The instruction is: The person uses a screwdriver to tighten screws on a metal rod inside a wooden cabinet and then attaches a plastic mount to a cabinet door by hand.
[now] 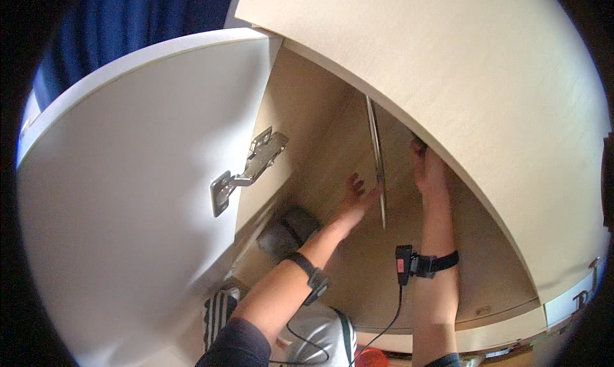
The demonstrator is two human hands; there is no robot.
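Observation:
Both my arms reach into a cabinet [320,111] with a pale wood-toned inside. My left hand [358,201] is open, fingers apart and slightly bent, close beside a thin shiny metal rod [375,140] that runs lengthwise through the cabinet. Whether its thumb side touches the rod I cannot tell. Farther in and to the right of the rod, my right hand [430,169] is raised with its fingers curled in shadow near the cabinet's edge. A small dark patch shows at those fingertips; what they grip, if anything, is hidden.
At the left a white cabinet door [141,175] stands open on a metal hinge [252,165]. A cream panel [448,60] curves across the upper right. A dark grey item [288,233] lies low inside the cabinet. Cables hang from the black wrist straps [403,265]. A blue curtain [147,15] hangs behind.

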